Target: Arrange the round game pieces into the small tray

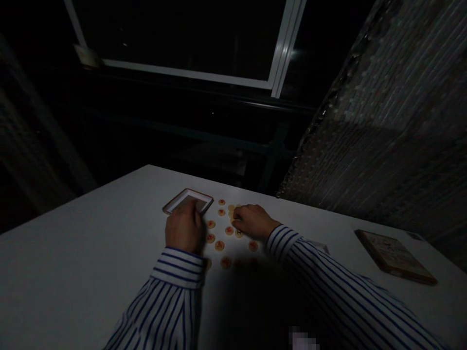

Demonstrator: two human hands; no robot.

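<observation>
Small round xiangqi pieces (219, 246), most with red characters, lie spread on the white table. My right hand (255, 221) is bent over the far part of this group, its curled fingertips down among pale blank-faced pieces (231, 208). A piece with a dark character (239, 233) shows just below those fingers. What is between the fingertips is too dark to make out. On the other side, my left hand (184, 227) is closed, with its knuckles over the near edge of a shallow open box (175, 203). Its fingertips are hidden from me.
A flat brown-edged box with a printed top (397, 255) lies on the right of the white table (109, 243). A small pale object (321, 247) sits behind my right forearm. Beaded curtain (365, 131) hangs at the right, and a dark window frame (182, 73) stands beyond.
</observation>
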